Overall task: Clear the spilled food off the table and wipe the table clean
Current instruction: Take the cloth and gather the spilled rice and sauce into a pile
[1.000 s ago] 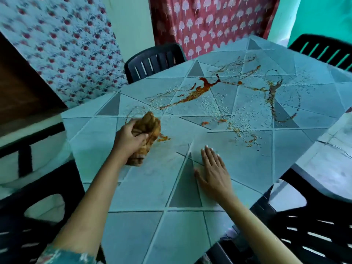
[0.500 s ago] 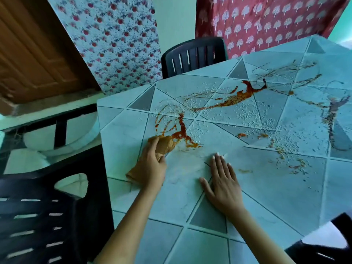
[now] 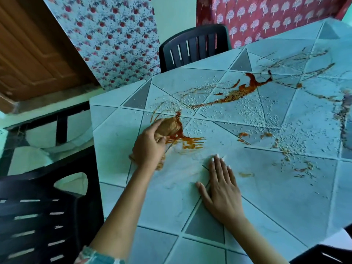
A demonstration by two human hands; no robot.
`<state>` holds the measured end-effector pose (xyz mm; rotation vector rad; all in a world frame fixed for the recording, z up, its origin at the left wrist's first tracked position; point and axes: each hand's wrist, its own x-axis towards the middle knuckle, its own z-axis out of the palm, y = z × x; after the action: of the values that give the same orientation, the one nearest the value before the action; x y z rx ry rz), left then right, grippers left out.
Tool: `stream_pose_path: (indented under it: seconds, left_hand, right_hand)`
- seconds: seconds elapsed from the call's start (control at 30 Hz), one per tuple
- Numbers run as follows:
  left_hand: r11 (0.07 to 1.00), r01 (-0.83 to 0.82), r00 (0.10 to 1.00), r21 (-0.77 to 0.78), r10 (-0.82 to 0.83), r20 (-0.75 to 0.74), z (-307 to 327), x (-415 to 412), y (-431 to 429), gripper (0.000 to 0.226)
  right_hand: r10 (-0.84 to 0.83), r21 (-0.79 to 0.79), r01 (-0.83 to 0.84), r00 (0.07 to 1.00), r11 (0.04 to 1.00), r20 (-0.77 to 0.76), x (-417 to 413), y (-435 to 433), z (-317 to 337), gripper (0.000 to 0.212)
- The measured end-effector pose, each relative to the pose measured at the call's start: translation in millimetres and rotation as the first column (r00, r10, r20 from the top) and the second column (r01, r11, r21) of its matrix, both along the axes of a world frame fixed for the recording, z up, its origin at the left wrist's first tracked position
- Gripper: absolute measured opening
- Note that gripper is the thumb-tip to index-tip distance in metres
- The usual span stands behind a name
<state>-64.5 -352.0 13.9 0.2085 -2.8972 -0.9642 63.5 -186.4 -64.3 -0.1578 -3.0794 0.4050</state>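
Two bare forearms, pale painted nails on the right hand (image 3: 222, 189), patterned teal sleeve edge (image 3: 95, 257) on the left arm

cloth (image 3: 169, 127): mostly buried under the left hand (image 3: 149, 147), only its ends poke out
table (image 3: 266, 197): runs off the picture to the right of the cloth, far corner gone
dark smear (image 3: 342, 111): far right of the cloth, blurred, can't say what it is
near chair (image 3: 38, 216): left of the cloth, cut by the edge
white grains (image 3: 247, 113): too tiny to identify
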Motion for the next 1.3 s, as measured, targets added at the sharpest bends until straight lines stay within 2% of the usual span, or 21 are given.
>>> stream_pose_path:
  seconds: [0.07,0.13,0.2,0.27,0.33,0.4,0.47,0.57,0.6,0.67,0.73,0.87,0.97,1.07,1.17,1.23,1.3]
  left_hand:
    - [0.998,0.048,0.998,-0.042,-0.046,0.053,-6,8,18,0.054]
    - [0.978,0.207,0.974,-0.034,-0.202,0.104,-11,15,57,0.054]
    - [0.928,0.363,0.923,0.084,-0.371,0.102,-11,17,97,0.055]
    - [0.886,0.416,0.895,0.207,-0.439,0.080,-2,17,116,0.054]
    - [0.890,0.360,0.927,0.281,-0.374,-0.002,10,9,103,0.053]
    - [0.925,0.246,0.969,0.289,-0.236,-0.069,15,-7,63,0.050]
    - [0.981,0.067,0.993,0.181,-0.048,-0.109,15,-30,8,0.046]
    - [0.983,-0.179,0.981,0.040,0.182,-0.073,8,-62,-69,0.044]
    - [0.982,-0.190,0.982,0.003,0.190,-0.015,3,-69,-86,0.048]
    - [0.991,-0.106,0.983,-0.080,0.116,0.141,-8,-74,-105,0.068]
    - [0.979,-0.026,0.973,-0.204,0.072,0.220,-23,-72,-109,0.069]
    - [0.913,-0.138,0.979,-0.385,0.185,0.087,-30,-73,-93,0.062]
    - [0.942,-0.141,0.987,-0.306,0.157,0.030,-34,-83,-57,0.057]
    - [0.989,0.057,0.996,-0.139,-0.065,-0.054,-38,-80,5,0.049]
    - [0.967,0.245,0.956,-0.076,-0.254,-0.149,-30,-69,47,0.055]
    - [0.975,0.223,0.949,-0.020,-0.222,-0.226,-18,-79,35,0.058]
    - [0.995,0.103,0.969,0.004,-0.100,-0.227,-7,-102,-2,0.060]
  right_hand:
    - [-0.001,-0.001,0.001,1.000,1.000,-0.004,0,1,0,0.077]
    - [0.010,0.011,-0.010,1.000,1.000,0.000,-1,1,-1,0.077]
    - [0.023,0.026,-0.023,1.000,0.999,0.009,0,3,-1,0.076]
    - [0.025,0.035,-0.025,1.000,0.999,0.015,2,4,0,0.076]
    - [0.016,0.009,-0.016,1.000,1.000,0.000,1,4,1,0.075]
    - [0.022,-0.016,-0.022,1.000,1.000,-0.020,-5,4,2,0.074]
    - [0.031,-0.021,-0.032,0.999,0.999,-0.033,-15,3,3,0.074]
    - [0.020,-0.027,-0.021,1.000,0.999,-0.023,-33,-3,5,0.076]
    - [0.015,-0.024,-0.016,1.000,1.000,-0.013,-38,-5,4,0.076]
    - [0.028,-0.002,-0.028,1.000,1.000,0.007,-44,-7,1,0.077]
    - [0.032,0.030,-0.033,0.999,0.999,0.001,-46,-7,-1,0.078]
    - [0.027,0.042,-0.026,0.999,0.999,-0.021,-46,-10,-2,0.078]
    - [0.033,0.054,-0.031,0.999,0.998,-0.030,-46,-10,-4,0.078]
    - [0.036,0.056,-0.035,0.999,0.998,-0.021,-45,-9,-5,0.078]
    - [0.047,0.050,-0.047,0.999,0.998,-0.010,-46,-9,-4,0.078]
    - [0.041,0.049,-0.040,0.999,0.998,-0.015,-47,-9,-4,0.078]
    - [0.023,0.041,-0.022,0.999,0.999,-0.035,-49,-10,-2,0.078]
